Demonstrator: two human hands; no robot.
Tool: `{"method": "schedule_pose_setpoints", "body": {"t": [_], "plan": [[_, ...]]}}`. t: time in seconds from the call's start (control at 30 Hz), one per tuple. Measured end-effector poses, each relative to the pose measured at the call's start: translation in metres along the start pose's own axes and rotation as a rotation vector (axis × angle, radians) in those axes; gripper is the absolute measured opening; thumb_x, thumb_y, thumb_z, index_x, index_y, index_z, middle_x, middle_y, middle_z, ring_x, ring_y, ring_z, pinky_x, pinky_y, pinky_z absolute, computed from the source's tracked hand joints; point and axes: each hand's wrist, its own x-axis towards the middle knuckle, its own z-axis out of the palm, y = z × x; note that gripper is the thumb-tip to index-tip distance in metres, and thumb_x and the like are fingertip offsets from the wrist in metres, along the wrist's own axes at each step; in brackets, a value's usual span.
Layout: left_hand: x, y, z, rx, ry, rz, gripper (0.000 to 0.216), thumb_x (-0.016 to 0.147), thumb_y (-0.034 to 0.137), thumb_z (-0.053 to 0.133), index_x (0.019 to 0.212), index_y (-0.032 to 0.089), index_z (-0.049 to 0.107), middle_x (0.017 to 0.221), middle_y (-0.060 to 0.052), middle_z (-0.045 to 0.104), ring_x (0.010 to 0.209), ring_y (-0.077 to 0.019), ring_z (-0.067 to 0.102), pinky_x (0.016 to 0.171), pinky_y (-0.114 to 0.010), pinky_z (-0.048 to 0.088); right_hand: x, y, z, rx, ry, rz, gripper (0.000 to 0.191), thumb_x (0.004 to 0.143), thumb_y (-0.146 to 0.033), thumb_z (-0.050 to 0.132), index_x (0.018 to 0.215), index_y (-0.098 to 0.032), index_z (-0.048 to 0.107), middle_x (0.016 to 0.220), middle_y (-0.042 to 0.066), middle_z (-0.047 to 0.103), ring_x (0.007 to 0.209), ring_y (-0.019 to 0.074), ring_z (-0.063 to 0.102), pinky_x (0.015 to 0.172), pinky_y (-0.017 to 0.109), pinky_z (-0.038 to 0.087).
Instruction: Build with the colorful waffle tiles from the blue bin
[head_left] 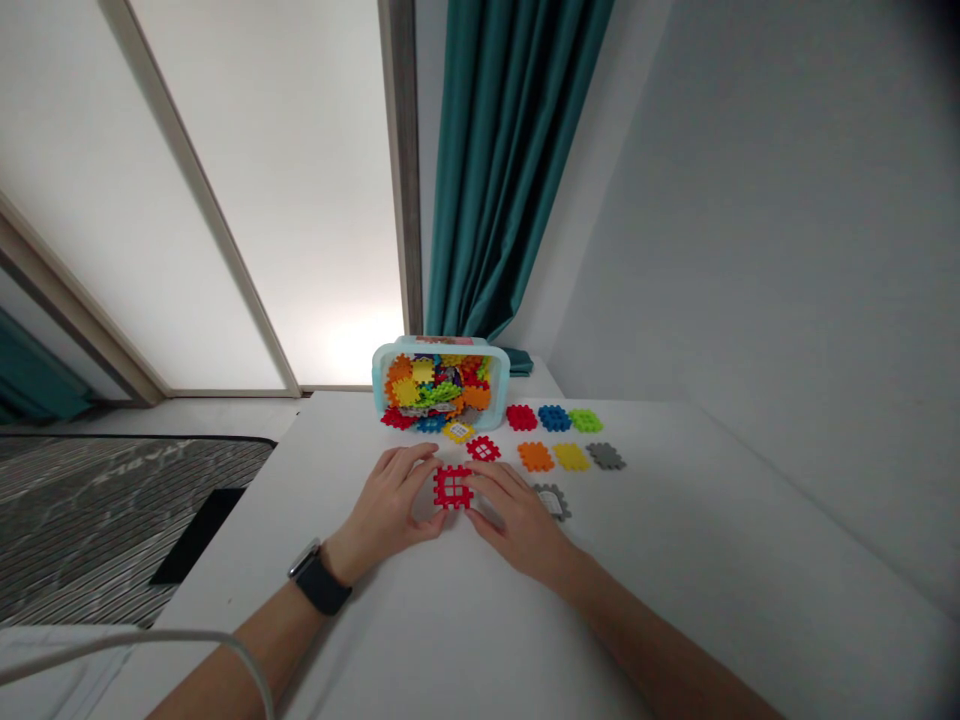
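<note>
The left hand (391, 497) and right hand (519, 513) are narrowed on opposite edges of a red window tile (454, 487), held between them, equally near, in the frame's lower middle.

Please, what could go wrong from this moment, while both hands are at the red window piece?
The grey piece is partly hidden behind the right hand, so a small sideways move might push it. Colourful pieces crowd the near rim of the pale blue bin; a bump could spill some. The white cable crosses the view of the left forearm and might catch.
</note>
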Motion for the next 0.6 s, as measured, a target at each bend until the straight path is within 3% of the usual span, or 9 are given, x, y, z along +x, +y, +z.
{"method": "schedule_pose_setpoints", "body": {"t": [0.47,0.6], "plan": [[-0.0036,-0.0007,0.0015,-0.098,-0.016,-0.082,0.055,0.073,0.023,0.073,0.126,0.019,0.056,0.123,-0.015,0.062,0.112,-0.0297,0.062,0.095,-0.046,0.056,-0.0013,0.0056,-0.0005,-0.023,0.042,-0.040,0.033,0.094,-0.016,0.057,0.127,-0.024,0.059,0.131,0.012,0.064,0.119,0.0259,0.062,0.102,0.048,0.054],[-0.0046,-0.0001,0.0014,-0.167,-0.029,-0.078,0.059,0.072,0.021,0.072,0.128,0.020,0.055,0.121,-0.014,0.062,0.111,-0.0286,0.062,0.095,-0.045,0.056,-0.0015,0.0079,-0.0026,0.003,0.062,-0.075,0.024,0.096,-0.015,0.054,0.117,-0.024,0.062,0.124,0.010,0.067,0.112,0.0239,0.065,0.097,0.045,0.056]]}}
